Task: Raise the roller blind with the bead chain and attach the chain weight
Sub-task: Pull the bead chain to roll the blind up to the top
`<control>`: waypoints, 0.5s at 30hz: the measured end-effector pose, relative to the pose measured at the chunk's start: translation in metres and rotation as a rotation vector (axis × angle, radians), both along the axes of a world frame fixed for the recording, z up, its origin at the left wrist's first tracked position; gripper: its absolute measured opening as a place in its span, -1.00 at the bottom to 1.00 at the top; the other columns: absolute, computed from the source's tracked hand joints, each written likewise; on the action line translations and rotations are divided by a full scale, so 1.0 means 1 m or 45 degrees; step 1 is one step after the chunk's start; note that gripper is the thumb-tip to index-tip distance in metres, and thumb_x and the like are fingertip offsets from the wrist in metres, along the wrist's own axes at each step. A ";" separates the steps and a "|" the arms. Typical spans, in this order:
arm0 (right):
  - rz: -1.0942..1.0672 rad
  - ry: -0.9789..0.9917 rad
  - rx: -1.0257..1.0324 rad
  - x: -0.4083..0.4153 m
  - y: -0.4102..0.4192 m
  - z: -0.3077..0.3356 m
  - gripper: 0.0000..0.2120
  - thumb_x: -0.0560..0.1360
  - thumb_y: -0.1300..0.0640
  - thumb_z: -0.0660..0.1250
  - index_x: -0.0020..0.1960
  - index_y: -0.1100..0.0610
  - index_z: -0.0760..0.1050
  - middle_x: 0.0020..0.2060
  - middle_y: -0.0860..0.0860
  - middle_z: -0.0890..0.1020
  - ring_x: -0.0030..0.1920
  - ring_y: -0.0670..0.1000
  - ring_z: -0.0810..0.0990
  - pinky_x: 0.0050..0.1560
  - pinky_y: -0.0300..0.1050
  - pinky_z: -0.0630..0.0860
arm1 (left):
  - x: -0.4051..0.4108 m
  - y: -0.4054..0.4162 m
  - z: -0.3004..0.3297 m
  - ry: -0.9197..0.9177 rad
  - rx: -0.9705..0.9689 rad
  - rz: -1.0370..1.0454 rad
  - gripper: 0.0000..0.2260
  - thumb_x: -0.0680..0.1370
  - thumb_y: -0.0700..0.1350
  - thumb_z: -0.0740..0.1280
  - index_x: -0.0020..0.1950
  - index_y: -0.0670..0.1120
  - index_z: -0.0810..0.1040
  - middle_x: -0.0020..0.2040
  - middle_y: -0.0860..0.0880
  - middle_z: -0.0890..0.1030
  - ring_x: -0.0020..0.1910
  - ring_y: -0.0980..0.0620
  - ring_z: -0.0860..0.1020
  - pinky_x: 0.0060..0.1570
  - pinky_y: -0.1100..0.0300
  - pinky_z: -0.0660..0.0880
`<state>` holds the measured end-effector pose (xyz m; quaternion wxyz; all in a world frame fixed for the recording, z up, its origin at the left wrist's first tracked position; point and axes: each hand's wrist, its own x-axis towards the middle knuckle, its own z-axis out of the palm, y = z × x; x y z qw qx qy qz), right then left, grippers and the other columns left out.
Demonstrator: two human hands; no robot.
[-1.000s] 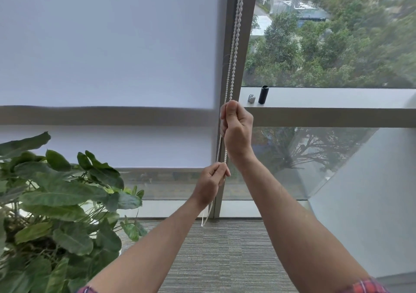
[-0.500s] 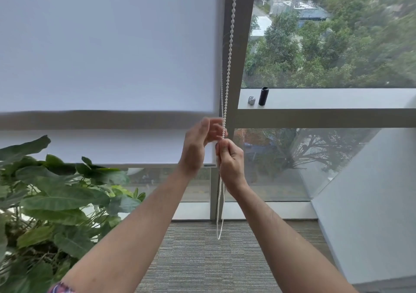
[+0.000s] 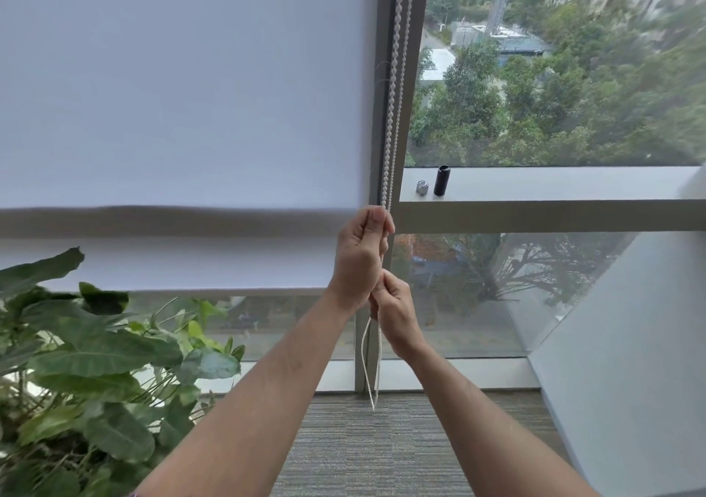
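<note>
Both hands gripped the bead chain: my left hand clamped higher, my right hand pinched just below it.

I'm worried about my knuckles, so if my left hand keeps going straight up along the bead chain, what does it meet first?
Nothing solid, it seems: above the left hand only the bead chain runs up beside the window frame. The roller blind edge sits close alongside, though depth is unclear.
</note>
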<state>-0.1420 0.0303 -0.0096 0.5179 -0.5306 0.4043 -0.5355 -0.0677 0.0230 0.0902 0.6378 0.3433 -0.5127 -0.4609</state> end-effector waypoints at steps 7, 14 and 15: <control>0.136 -0.040 0.097 -0.018 -0.015 0.017 -0.59 0.62 -0.08 0.12 0.11 0.14 0.64 0.03 0.08 0.71 0.09 0.06 0.68 0.04 0.00 0.59 | -0.002 0.006 -0.007 -0.057 0.020 0.055 -0.70 0.63 -0.12 0.16 -0.30 0.02 0.45 -0.46 0.14 0.34 -0.47 0.14 0.26 -0.47 0.29 0.24; -0.039 -0.180 -0.128 -0.013 -0.020 0.088 -0.53 0.63 -0.09 0.07 0.12 0.22 0.61 -0.13 0.21 0.67 -0.08 0.15 0.66 0.01 0.01 0.58 | 0.005 0.028 -0.072 -0.198 0.183 0.052 -0.69 0.62 -0.11 0.17 -0.33 0.06 0.44 -0.46 0.16 0.35 -0.43 0.14 0.26 -0.39 0.26 0.22; -0.003 -0.221 -0.168 -0.010 -0.018 0.096 -0.55 0.64 -0.06 0.06 0.12 0.22 0.60 -0.16 0.21 0.64 -0.14 0.16 0.63 -0.04 0.03 0.57 | 0.007 0.031 -0.082 -0.227 0.217 0.057 -0.70 0.61 -0.11 0.16 -0.33 0.06 0.44 -0.46 0.15 0.35 -0.42 0.13 0.25 -0.39 0.24 0.21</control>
